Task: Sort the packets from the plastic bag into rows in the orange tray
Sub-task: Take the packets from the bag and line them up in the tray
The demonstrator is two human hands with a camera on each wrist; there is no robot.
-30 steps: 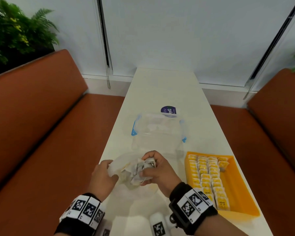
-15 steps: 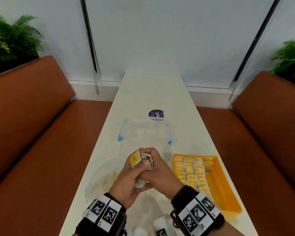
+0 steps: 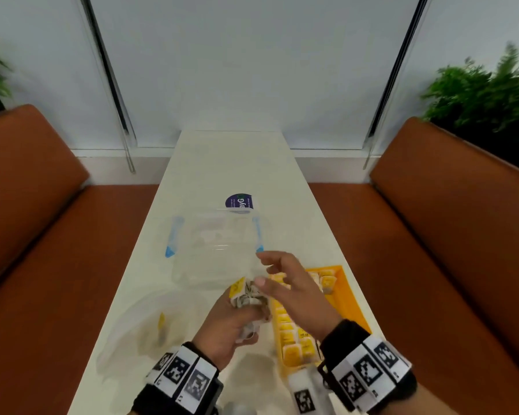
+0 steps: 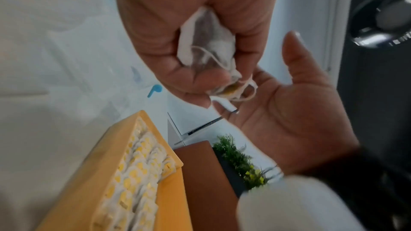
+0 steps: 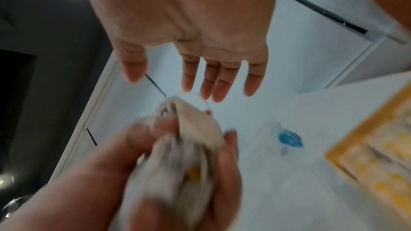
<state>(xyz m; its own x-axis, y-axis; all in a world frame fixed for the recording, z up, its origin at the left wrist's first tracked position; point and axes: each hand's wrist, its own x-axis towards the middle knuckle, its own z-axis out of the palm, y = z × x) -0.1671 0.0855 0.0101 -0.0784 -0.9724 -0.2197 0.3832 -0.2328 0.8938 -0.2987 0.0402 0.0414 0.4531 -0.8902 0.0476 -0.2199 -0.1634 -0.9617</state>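
Note:
My left hand [image 3: 237, 319] grips a bundle of tea-bag packets [image 3: 247, 295] with strings and yellow tags, held above the table; the left wrist view shows the packets [image 4: 209, 48] squeezed in the fist. Just right of the bundle, my right hand [image 3: 270, 274] hovers with its fingers spread and holds nothing; the right wrist view shows its fingers [image 5: 211, 80] straight. The orange tray [image 3: 349, 295] lies at the right, with rows of yellow-tagged packets [image 3: 291, 333] along its left side. The clear plastic bag [image 3: 138, 333] lies flat on the left and still has a few packets in it.
A clear lidded container with blue clips [image 3: 219, 244] stands behind the hands, and a purple round sticker [image 3: 241, 202] lies beyond it. The narrow white table [image 3: 231, 163] runs between two brown benches [image 3: 36, 235]. Plants stand in both far corners.
Both hands left the bag; the bundle is now in my left hand alone. My right hand has let go, opened and moved right, above the tray.

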